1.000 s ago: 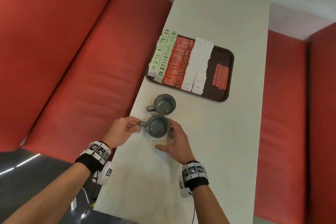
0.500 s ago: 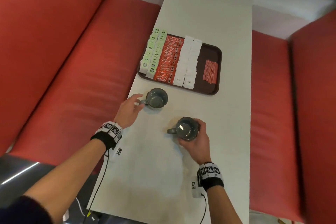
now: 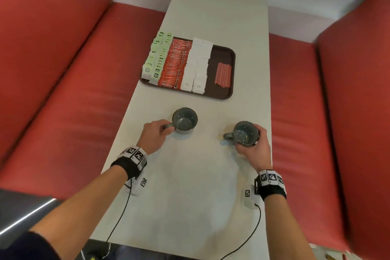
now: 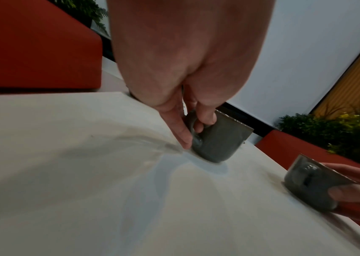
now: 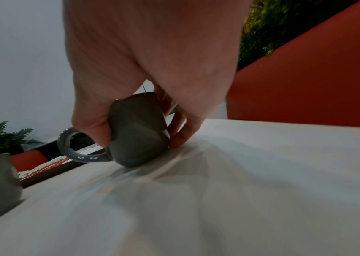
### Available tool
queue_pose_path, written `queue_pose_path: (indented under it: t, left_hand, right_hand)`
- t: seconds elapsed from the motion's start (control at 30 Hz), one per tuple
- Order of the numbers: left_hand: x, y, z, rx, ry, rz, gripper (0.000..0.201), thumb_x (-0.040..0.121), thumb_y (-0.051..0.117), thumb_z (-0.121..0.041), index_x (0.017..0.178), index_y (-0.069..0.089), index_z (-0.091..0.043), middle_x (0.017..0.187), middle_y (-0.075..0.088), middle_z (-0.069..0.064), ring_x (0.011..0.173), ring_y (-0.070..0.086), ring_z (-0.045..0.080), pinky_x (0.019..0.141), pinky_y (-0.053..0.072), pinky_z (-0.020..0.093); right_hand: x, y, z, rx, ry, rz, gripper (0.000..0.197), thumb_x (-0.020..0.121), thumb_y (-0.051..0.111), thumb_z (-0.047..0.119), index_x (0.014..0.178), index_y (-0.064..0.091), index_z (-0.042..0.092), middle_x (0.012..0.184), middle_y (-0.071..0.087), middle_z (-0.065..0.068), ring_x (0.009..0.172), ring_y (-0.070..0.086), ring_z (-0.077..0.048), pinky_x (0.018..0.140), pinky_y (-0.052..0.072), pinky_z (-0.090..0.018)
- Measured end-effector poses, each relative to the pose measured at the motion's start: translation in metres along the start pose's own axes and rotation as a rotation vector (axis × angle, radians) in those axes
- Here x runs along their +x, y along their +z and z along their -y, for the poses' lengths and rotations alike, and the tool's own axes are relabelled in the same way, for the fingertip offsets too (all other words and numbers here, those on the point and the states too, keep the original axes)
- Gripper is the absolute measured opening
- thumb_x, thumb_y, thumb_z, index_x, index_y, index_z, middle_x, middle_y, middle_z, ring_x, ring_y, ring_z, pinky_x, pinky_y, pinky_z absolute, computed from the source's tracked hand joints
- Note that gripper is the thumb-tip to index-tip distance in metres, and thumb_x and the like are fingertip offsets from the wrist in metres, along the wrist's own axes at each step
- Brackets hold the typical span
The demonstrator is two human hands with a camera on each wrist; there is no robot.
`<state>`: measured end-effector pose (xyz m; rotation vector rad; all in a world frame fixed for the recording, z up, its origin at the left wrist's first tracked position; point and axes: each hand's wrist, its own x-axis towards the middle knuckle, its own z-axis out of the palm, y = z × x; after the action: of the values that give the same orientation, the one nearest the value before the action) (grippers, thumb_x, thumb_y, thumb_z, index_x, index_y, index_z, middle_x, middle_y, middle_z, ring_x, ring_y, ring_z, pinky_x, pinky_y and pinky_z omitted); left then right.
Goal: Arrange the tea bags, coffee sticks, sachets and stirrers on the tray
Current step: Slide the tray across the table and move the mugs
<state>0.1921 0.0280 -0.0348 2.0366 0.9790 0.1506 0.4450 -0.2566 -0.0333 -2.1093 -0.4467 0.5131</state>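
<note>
While both hands hold mugs, the scene looks like this:
Left hand (image 3: pixel 155 133): fingers pinch the handle of the round grey mug on the left (image 3: pixel 185 119), near the table's left edge.
Right hand (image 3: pixel 254 150): fingers wrap the grey mug on the right (image 3: pixel 245 133), close to the right edge.
Long white table (image 3: pixel 190 207): bare top between the mugs.
Dark brown tray (image 3: pixel 229 93): farther back, holding green tea bags (image 3: pixel 157 59), red coffee sticks (image 3: pixel 175 63), white sachets (image 3: pixel 197 65) and red stirrers (image 3: pixel 223 75) in rows.

Tea bags (image 3: pixel 156 59), coffee sticks (image 3: pixel 175 63), sachets (image 3: pixel 198 65), stirrers (image 3: pixel 223 75) in rows on tray (image 3: pixel 229 55).
</note>
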Motion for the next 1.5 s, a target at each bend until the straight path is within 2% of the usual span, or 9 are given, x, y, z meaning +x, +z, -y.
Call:
queue_pose_path:
  t: [0.13,0.47,0.63,0.77,0.97,1.07,1.23,1.33,1.5]
  left_hand:
    - [-0.022,0.038,-0.023,0.009,0.016,0.01,0.017,0.103,0.072,-0.03,0.106,0.079,-0.016,0.088,0.079,0.002,0.088,0.073,0.025,0.083,0.052,0.032]
    - [-0.045,0.098,-0.06,-0.021,0.037,0.037,0.013,0.102,0.074,-0.031,0.105,0.079,-0.019,0.087,0.078,-0.005,0.088,0.075,0.016,0.089,0.058,0.034]
    - [-0.036,0.108,-0.07,-0.048,0.045,0.042,0.014,0.102,0.074,-0.03,0.11,0.08,-0.019,0.092,0.079,-0.01,0.091,0.076,0.008,0.086,0.055,0.022]
    - [-0.02,0.115,-0.08,-0.063,0.056,0.056,0.01,0.101,0.075,-0.03,0.106,0.08,-0.022,0.089,0.076,-0.018,0.089,0.074,-0.001,0.083,0.05,0.012]
    - [0.013,0.125,-0.098,-0.103,0.112,0.091,0.004,0.102,0.075,-0.029,0.101,0.078,-0.027,0.087,0.077,-0.016,0.087,0.074,0.003,0.086,0.056,0.017]
    - [0.03,0.13,-0.108,-0.121,0.116,0.112,0.006,0.102,0.074,-0.028,0.1,0.079,-0.025,0.087,0.077,-0.013,0.089,0.074,0.007,0.089,0.059,0.025]
    - [0.048,0.133,-0.117,-0.131,0.101,0.136,0.011,0.102,0.073,-0.03,0.099,0.078,-0.021,0.089,0.076,-0.006,0.091,0.073,0.015,0.088,0.06,0.034]
    - [0.051,0.132,-0.118,-0.16,0.083,0.155,0.01,0.102,0.073,-0.03,0.102,0.079,-0.022,0.092,0.076,-0.008,0.093,0.073,0.01,0.089,0.061,0.032]
    - [0.048,0.131,-0.119,-0.169,0.084,0.159,0.011,0.104,0.072,-0.029,0.102,0.077,-0.02,0.092,0.074,-0.008,0.094,0.071,0.008,0.087,0.059,0.025]
  right_hand:
    - [0.004,-0.023,-0.015,0.013,-0.005,-0.071,0.09,0.068,0.099,0.019,0.142,0.049,0.036,0.126,0.07,0.013,0.113,0.07,-0.015,0.09,0.055,-0.028]
    - [0.049,-0.05,-0.03,0.014,-0.095,-0.077,0.096,0.069,0.1,0.017,0.151,0.051,0.025,0.149,0.057,0.004,0.133,0.057,-0.015,0.113,0.048,-0.033]
    - [0.08,-0.046,-0.022,0.073,-0.072,-0.071,0.096,0.071,0.101,0.019,0.15,0.047,0.026,0.141,0.062,0.007,0.126,0.061,-0.011,0.1,0.048,-0.016]
    - [0.115,-0.043,-0.011,0.092,-0.063,-0.077,0.094,0.071,0.101,0.019,0.148,0.047,0.025,0.141,0.064,0.005,0.125,0.062,-0.012,0.103,0.052,-0.023]
    - [0.181,-0.038,0.007,0.075,-0.075,-0.085,0.092,0.073,0.101,0.023,0.148,0.047,0.022,0.135,0.065,0.007,0.121,0.064,-0.012,0.097,0.052,-0.015]
    - [0.216,-0.035,0.013,0.058,-0.065,-0.089,0.09,0.076,0.1,0.025,0.147,0.045,0.021,0.132,0.064,0.008,0.118,0.063,-0.012,0.085,0.042,-0.002]
    - [0.268,-0.028,0.023,0.034,-0.072,-0.096,0.089,0.076,0.099,0.024,0.145,0.044,0.021,0.13,0.062,0.01,0.115,0.061,-0.01,0.083,0.04,-0.002]
    - [0.292,-0.023,0.029,0.006,-0.089,-0.107,0.089,0.076,0.099,0.026,0.146,0.044,0.021,0.129,0.062,0.009,0.116,0.06,-0.011,0.096,0.044,-0.019]
    - [0.318,-0.016,0.039,-0.004,-0.111,-0.109,0.088,0.076,0.099,0.024,0.145,0.044,0.02,0.126,0.063,0.008,0.114,0.062,-0.012,0.088,0.043,-0.011]
